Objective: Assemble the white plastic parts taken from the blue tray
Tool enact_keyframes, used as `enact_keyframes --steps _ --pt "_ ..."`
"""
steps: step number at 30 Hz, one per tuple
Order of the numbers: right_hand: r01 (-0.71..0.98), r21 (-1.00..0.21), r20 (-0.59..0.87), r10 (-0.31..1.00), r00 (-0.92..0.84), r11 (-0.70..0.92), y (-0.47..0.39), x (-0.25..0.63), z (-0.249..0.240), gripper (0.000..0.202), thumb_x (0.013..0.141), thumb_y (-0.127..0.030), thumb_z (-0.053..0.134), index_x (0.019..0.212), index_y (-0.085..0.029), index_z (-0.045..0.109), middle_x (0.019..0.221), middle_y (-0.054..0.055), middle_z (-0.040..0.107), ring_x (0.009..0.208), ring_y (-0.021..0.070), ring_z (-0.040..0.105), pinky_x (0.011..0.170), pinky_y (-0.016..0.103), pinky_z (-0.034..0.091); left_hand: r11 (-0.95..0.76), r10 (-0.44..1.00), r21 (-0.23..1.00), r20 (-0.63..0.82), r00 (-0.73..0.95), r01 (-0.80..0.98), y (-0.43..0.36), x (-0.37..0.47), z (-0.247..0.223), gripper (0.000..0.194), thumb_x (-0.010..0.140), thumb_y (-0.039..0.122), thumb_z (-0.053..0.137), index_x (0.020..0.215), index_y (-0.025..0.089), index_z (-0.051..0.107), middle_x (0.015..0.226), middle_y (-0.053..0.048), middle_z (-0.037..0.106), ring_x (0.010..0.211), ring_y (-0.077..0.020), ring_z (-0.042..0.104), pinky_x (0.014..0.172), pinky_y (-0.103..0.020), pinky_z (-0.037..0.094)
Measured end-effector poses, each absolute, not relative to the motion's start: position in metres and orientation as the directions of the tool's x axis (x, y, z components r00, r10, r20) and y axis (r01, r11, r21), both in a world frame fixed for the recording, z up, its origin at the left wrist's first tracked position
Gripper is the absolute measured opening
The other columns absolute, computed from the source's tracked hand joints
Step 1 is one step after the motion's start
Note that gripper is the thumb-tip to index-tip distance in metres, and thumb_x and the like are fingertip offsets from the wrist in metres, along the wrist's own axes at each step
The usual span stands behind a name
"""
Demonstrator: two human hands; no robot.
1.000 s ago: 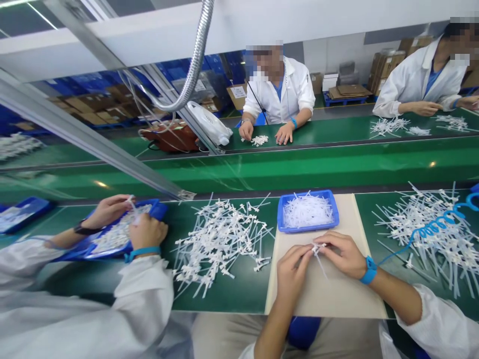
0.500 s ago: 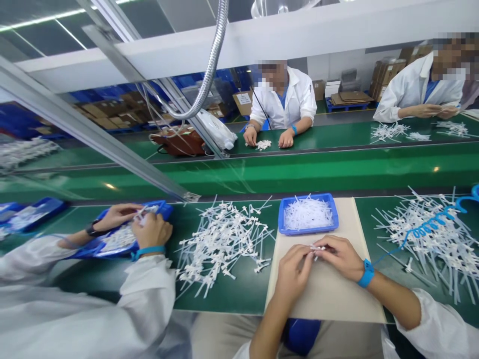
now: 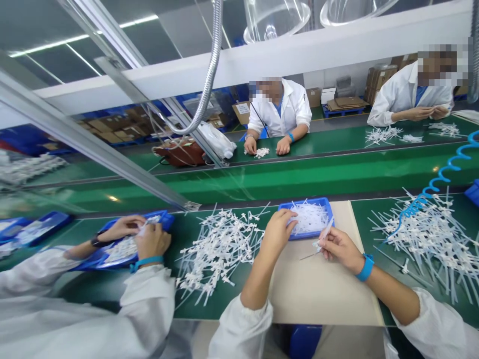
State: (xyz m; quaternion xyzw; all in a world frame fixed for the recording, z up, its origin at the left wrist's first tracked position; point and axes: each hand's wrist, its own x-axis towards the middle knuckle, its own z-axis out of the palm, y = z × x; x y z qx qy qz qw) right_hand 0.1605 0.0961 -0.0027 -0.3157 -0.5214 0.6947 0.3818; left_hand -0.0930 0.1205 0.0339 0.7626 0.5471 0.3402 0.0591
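My right hand point(image 3: 340, 249) is closed, pinching a small white plastic fitting with thin tubes point(image 3: 318, 244); one pale tube points up toward the tray and a thin one points down left. My left hand point(image 3: 277, 232) reaches to the left side of the blue tray point(image 3: 310, 235), thumb and forefinger slightly apart at the loose pieces. Small clear-white plastic pieces point(image 3: 311, 217) fill this tray. Under both hands lies a beige board point(image 3: 322, 299). To the left of my left hand spreads a pile of white fittings with tubes point(image 3: 220, 249).
Another tubed pile point(image 3: 434, 234) lies at right under a coiled blue cord point(image 3: 445, 172). At left, a co-worker's hands point(image 3: 153, 239) work over a blue tray point(image 3: 88, 259). Two people sit across the green bench point(image 3: 337, 167). A metal post point(image 3: 112, 149) slants down at left.
My hands have parted. The left moved up and left to the tray, while the right stays over the board with the tubed fitting. The view has tilted slightly upward.
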Motion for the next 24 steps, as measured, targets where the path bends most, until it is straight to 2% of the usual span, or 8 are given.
enact_keyframes --steps 3,6,10,15,20,24 --pt "-0.253 -0.950 -0.027 0.853 -0.521 -0.185 0.099 0.158 -0.006 0.045 0.086 -0.058 0.085 0.095 -0.020 0.062 0.068 -0.004 0.067 0.052 0.0111 0.062 0.050 0.022 0.046 -0.402 0.887 0.504 0.421 0.189 0.765 0.125 -0.097 0.035 0.009 0.093 0.017 0.071 0.093 0.021 0.079 0.090 -0.006 0.078 0.085 -0.0219 0.074 0.080 -0.032 0.060" --pt "-0.304 -0.925 -0.047 0.861 -0.507 -0.229 0.100 0.157 -0.007 0.047 0.085 -0.058 0.087 0.096 -0.021 0.061 0.074 -0.002 0.071 0.054 0.0120 0.064 0.048 0.023 0.046 -0.410 0.889 0.592 0.431 0.157 0.694 0.118 -0.098 0.043 0.010 0.095 0.021 0.070 0.096 0.022 0.080 0.091 -0.005 0.079 0.079 -0.0193 0.074 0.075 -0.029 0.059" --pt "-0.373 -0.883 -0.073 0.867 -0.494 -0.286 0.100 0.157 -0.004 0.047 0.085 -0.057 0.088 0.096 -0.022 0.059 0.085 0.002 0.077 0.058 0.0121 0.067 0.051 0.023 0.047 -0.389 0.900 0.713 0.428 0.078 0.584 0.109 -0.095 0.057 0.011 0.095 0.029 0.074 0.095 0.022 0.082 0.091 -0.006 0.081 0.080 -0.0200 0.075 0.075 -0.030 0.061" --pt "-0.445 -0.832 -0.109 0.883 -0.457 -0.333 0.098 0.159 0.004 0.046 0.078 -0.048 0.096 0.092 -0.021 0.061 0.096 0.006 0.080 0.062 0.0113 0.066 0.053 0.023 0.047 -0.415 0.885 0.763 0.464 0.026 0.496 0.102 -0.079 0.067 0.017 0.095 0.035 0.078 0.084 0.023 0.084 0.091 -0.006 0.083 0.089 -0.0234 0.078 0.085 -0.035 0.064" --pt "-0.515 -0.802 -0.104 0.920 -0.377 -0.302 0.100 0.161 0.011 0.042 0.074 -0.043 0.098 0.085 -0.019 0.065 0.098 0.004 0.077 0.059 0.0085 0.061 0.049 0.021 0.043 -0.389 0.881 0.814 0.466 -0.085 0.431 0.094 -0.059 0.067 0.011 0.096 0.031 0.078 0.095 0.025 0.087 0.098 -0.005 0.085 0.092 -0.0239 0.081 0.087 -0.037 0.067" --pt "-0.551 -0.781 -0.114 0.934 -0.339 -0.295 0.105 0.165 0.012 0.039 0.073 -0.041 0.099 0.086 -0.019 0.069 0.090 0.002 0.075 0.058 0.0081 0.060 0.046 0.018 0.040 -0.479 0.817 0.742 0.572 -0.071 0.470 0.090 -0.046 0.065 0.019 0.103 0.030 0.068 0.111 0.024 0.085 0.102 -0.007 0.084 0.094 -0.0219 0.078 0.089 -0.036 0.064"
